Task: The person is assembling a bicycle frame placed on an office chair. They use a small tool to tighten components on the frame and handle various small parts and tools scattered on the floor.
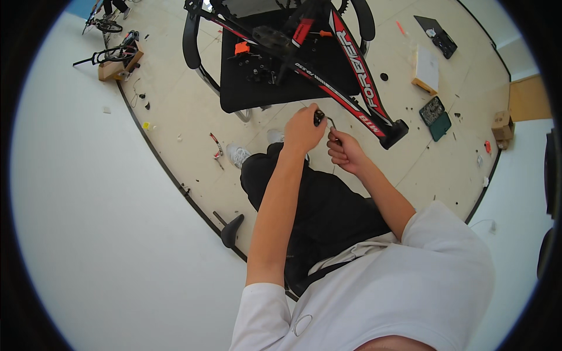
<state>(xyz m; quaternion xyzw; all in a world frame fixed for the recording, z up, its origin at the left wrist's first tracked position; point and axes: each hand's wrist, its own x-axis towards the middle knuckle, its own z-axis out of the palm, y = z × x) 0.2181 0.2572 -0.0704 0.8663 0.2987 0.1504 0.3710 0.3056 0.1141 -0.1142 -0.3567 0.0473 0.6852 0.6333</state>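
Note:
My left hand (301,130) is closed around a small black part (318,117), mostly covered by the fingers, so its kind does not show. Just to the right, my right hand (346,153) grips a thin bent hex key (332,121), its upper end reaching to the black part. Both hands are over my lap, in front of a black chair (275,98). Across that chair lies a black, red and white bicycle frame (351,70), its head tube (394,134) jutting out past the seat on the right.
Small dark parts (257,71) and an orange-handled tool (321,33) lie on the seat. To the right are a green tool case (436,117) and a white box (425,70) on the floor. A bicycle saddle (232,231) is by the left wall. Another person's legs (114,8) show far left.

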